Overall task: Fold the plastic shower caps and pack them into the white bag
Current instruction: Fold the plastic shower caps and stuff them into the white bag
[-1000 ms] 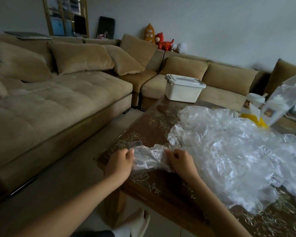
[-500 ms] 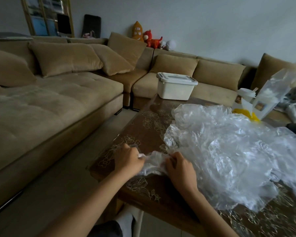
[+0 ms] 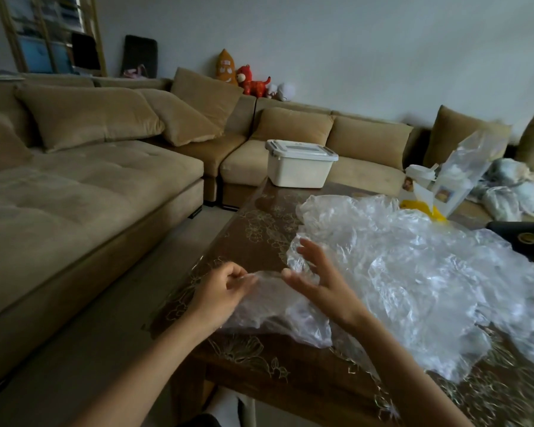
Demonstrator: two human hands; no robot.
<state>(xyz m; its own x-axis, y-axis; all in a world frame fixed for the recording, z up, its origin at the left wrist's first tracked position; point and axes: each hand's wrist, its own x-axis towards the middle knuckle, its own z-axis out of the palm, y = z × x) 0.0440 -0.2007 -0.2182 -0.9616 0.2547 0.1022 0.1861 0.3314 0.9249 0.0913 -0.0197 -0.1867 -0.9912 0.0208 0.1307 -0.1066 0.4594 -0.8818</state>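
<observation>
Your left hand [image 3: 221,292] pinches the shower cap [image 3: 275,309] at nine o'clock to anchor it; your right hand [image 3: 319,280], fingers spread, hovers at three, likely to smooth it.

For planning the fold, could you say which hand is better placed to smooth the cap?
Probably right: the right hand hovers open over the shower cap; the left hand pinches its edge.

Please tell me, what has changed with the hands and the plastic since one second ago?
The right hand has let go and opened, fingers spread. The left hand still pinches the shower cap at its edge. The cap, bunched between both hands before, now lies spread wider. The plastic pile, the white box and the table stayed in place.
</observation>
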